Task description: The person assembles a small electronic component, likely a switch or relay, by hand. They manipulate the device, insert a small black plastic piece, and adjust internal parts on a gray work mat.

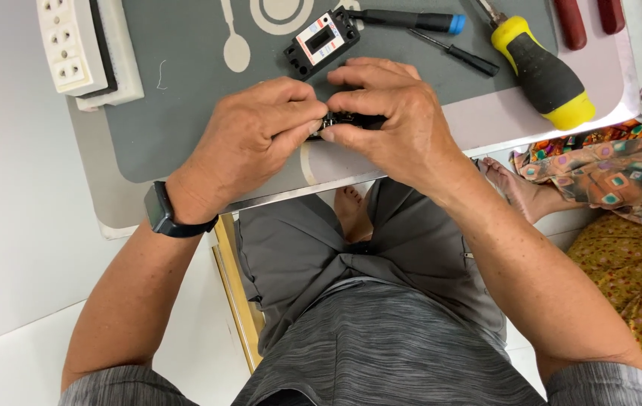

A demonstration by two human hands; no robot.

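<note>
Between two hands [249, 131] [392, 120] (both pinching): one small black part [343, 120].

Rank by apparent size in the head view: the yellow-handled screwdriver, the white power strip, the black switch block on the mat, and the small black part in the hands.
1. White power strip, partly cropped
2. Yellow-handled screwdriver, also cropped, so these two are close
3. Black switch block
4. Small black part, mostly hidden by fingers

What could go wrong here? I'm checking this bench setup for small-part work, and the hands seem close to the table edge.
The small black part is pinched between the left hand and right hand right above the table edge; if it slips, it may well drop past the lap to the floor. The fingers hide most of it, so the grip cannot be judged. The yellow-handled screwdriver lies close by the right hand and could be knocked.
</note>
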